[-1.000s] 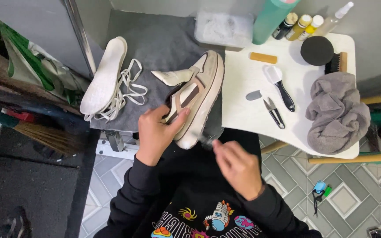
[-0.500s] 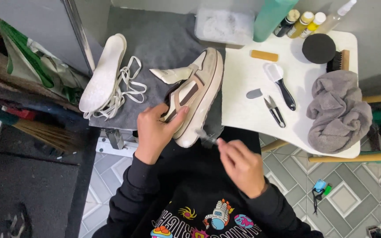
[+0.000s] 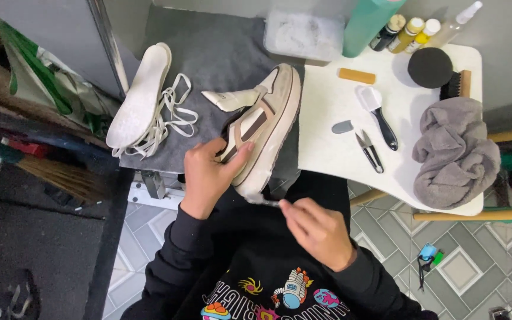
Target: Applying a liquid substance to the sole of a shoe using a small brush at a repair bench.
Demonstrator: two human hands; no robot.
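Laces and insole lie far left on grey mat; snips and towel rest right on white table. We grip the sneaker with our left hand, our right hand closed on a small brush over tiled floor.

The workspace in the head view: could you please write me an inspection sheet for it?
Surface: white table on the right; grey mat on the left.
Job's things: beige and brown laceless sneaker tilted, heel end toward the person; small thin tool at its heel end, its kind too small to tell.
Clutter: white insole, white laces, small black snips, white brush with black handle, grey towel, black round sponge, small bottles, clear tub.
Grippers: left hand grips the sneaker's side; right hand pinches the tool.
Cables: nothing seen.
Surroundings: grey tiled floor, broom at left.
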